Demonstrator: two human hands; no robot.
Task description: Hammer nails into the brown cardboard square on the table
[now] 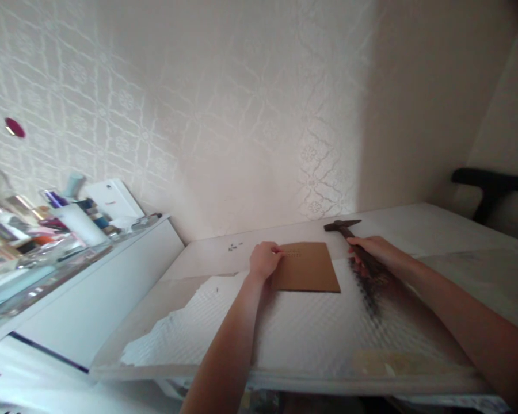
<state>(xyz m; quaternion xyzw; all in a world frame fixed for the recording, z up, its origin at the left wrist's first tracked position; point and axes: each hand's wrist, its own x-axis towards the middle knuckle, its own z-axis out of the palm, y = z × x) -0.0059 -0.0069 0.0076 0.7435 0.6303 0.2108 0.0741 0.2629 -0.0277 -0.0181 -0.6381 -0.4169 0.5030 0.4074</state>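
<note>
A brown square of cardboard (308, 273) lies flat on white bubble wrap. Near its far edge are rows of small marks or nail heads, too fine to make out. My left hand (265, 260) rests at the cardboard's left far corner, thumb and finger pinched together; what they hold, if anything, is too small to name. Off to the right, my right hand (370, 253) is wrapped round the handle of a hammer (342, 225). The dark metal head is raised just beyond the cardboard's right far corner.
Several small dark bits, perhaps nails, (234, 247) lie left of the cardboard on the white table (431, 224). Bubble wrap (185, 322) covers its middle. A white cabinet (125, 287) crowded with cosmetics stands at left. A patterned wall (242, 144) rises behind; a black chair part (487, 184) is at right.
</note>
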